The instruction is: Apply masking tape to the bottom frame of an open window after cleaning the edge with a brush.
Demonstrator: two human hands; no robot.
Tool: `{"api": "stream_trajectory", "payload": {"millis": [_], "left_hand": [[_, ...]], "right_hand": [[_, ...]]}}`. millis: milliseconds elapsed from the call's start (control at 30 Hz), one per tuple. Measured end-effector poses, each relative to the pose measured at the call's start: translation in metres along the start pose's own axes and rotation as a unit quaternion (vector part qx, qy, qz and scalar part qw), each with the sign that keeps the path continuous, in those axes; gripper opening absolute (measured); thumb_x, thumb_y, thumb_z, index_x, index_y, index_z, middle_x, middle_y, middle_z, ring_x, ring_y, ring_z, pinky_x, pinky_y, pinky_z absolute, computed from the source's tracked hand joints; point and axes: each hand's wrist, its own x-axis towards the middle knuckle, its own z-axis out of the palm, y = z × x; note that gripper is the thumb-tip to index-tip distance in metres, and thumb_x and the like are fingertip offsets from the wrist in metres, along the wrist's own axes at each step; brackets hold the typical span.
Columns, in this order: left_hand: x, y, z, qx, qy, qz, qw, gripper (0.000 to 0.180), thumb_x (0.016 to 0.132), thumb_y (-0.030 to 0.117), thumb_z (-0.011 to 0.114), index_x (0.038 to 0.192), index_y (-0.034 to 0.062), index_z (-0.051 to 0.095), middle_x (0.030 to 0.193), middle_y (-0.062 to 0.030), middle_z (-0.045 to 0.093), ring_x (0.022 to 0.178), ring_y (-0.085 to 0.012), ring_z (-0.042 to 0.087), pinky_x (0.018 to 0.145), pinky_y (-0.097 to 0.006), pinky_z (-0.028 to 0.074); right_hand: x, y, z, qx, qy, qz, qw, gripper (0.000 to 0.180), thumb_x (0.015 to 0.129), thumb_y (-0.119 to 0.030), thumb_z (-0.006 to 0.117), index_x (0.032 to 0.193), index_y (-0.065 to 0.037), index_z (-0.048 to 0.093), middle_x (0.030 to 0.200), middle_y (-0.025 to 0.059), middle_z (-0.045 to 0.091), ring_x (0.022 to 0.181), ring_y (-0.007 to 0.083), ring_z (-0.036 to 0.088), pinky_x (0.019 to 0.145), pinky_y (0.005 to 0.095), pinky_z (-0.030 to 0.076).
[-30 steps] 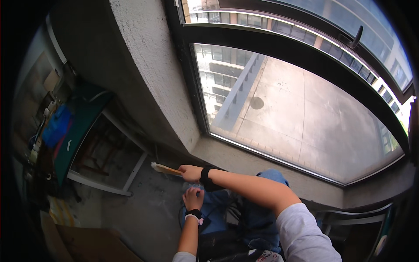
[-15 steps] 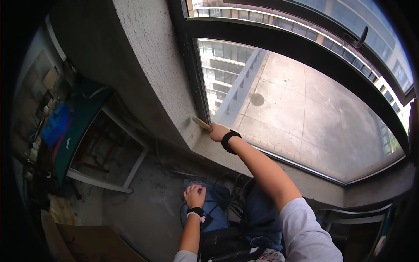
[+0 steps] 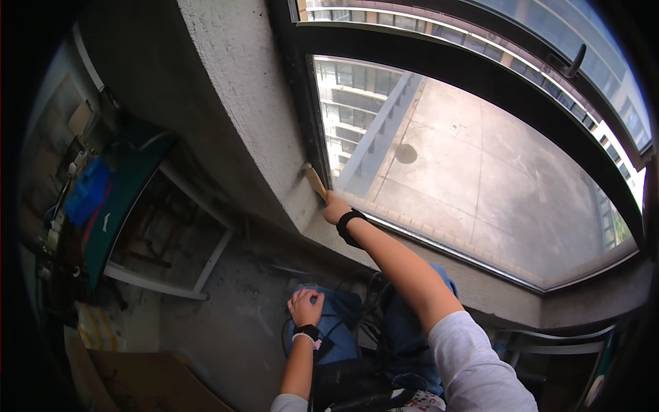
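My right hand is closed round the handle of a wooden-handled brush at the lower left corner of the window. The brush points up and away, its pale tip against the rough grey side wall of the window recess; the tip is too small to make out well. Beside it runs the dark window frame. My left hand rests on my knee in blue jeans, its fingers loosely spread and holding nothing.
A concrete sill runs under the large glass pane. On the left stands a green-topped table with a blue bag on it. Cardboard lies at the lower left, dark cables hang by my legs, and a chair is at right.
My right hand has shifted slightly left and up, and the brush has turned more upright, its tip higher on the wall. My left hand has stayed on my knee.
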Motion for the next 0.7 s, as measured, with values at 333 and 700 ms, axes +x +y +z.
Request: {"api": "stream_trajectory", "payload": {"millis": [333, 700], "left_hand": [[-0.001, -0.003, 0.000, 0.007, -0.004, -0.008, 1.000, 0.017, 0.072, 0.028, 0.064, 0.067, 0.0123, 0.061, 0.082, 0.0016, 0.061, 0.095, -0.0198, 0.052, 0.088, -0.035, 0.032], [-0.002, -0.003, 0.002, 0.048, -0.020, -0.029, 0.998, 0.019, 0.074, 0.032, 0.062, 0.072, 0.0135, 0.062, 0.083, 0.0005, 0.059, 0.099, -0.0221, 0.050, 0.089, -0.038, 0.031]], "right_hand": [[-0.040, -0.024, 0.036, -0.080, -0.156, -0.040, 0.984, 0.038, 0.077, -0.010, 0.042, 0.113, 0.002, 0.047, 0.102, 0.0273, 0.057, 0.099, 0.0389, 0.055, 0.084, 0.0433, 0.042], [-0.089, -0.052, 0.068, -0.014, -0.255, -0.168, 0.952, 0.038, 0.070, -0.009, 0.048, 0.106, 0.001, 0.057, 0.098, 0.0233, 0.060, 0.096, 0.0352, 0.057, 0.082, 0.0386, 0.044]]}}
